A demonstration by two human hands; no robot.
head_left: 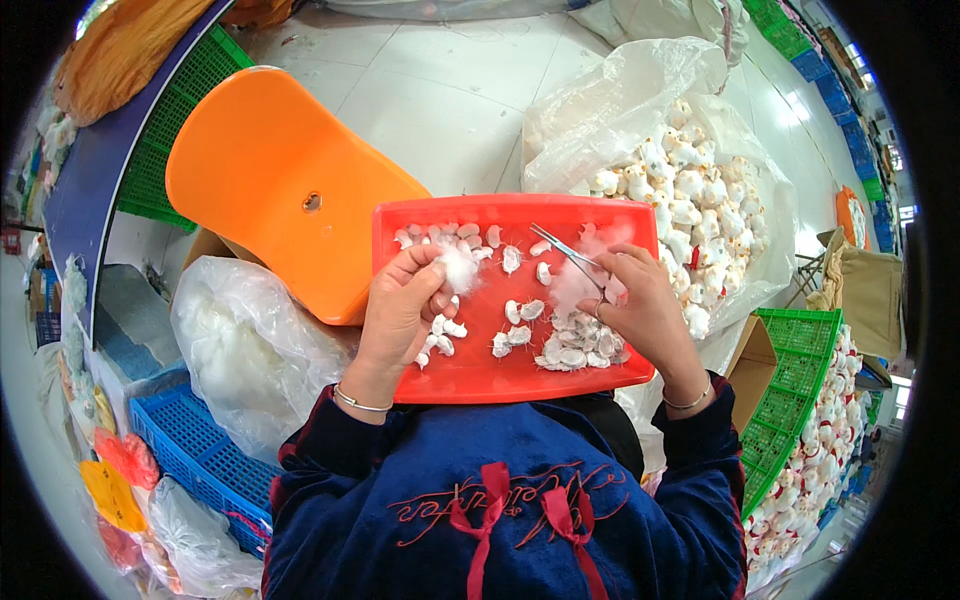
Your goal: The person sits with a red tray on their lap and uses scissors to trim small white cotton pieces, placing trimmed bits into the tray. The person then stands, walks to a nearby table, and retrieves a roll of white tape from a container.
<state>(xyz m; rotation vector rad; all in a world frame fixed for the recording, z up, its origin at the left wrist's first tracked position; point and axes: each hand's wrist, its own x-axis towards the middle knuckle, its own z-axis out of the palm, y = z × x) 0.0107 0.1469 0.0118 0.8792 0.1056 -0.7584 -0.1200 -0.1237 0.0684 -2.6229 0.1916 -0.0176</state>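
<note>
A red plastic tray (440, 375) lies across my lap. Over its left side my left hand (405, 305) pinches a tuft of white fibre stuffing (460, 268). Scissor-handled metal forceps (568, 250) are in my right hand (645, 305), their thin tips pointing up and left. A looser wad of stuffing (572, 285) lies under the forceps. Small white fabric pieces (580, 345) are heaped below my right hand. Several plumper white pieces (440, 335) sit near my left hand, and more line the tray's far edge.
An orange plastic stool (270, 180) stands ahead on the left, with a clear bag of stuffing (250, 350) nearer me. Ahead right, an open plastic bag (620, 100) holds many small white stuffed toys (690, 200). Blue (200, 440) and green crates (800, 380) flank me.
</note>
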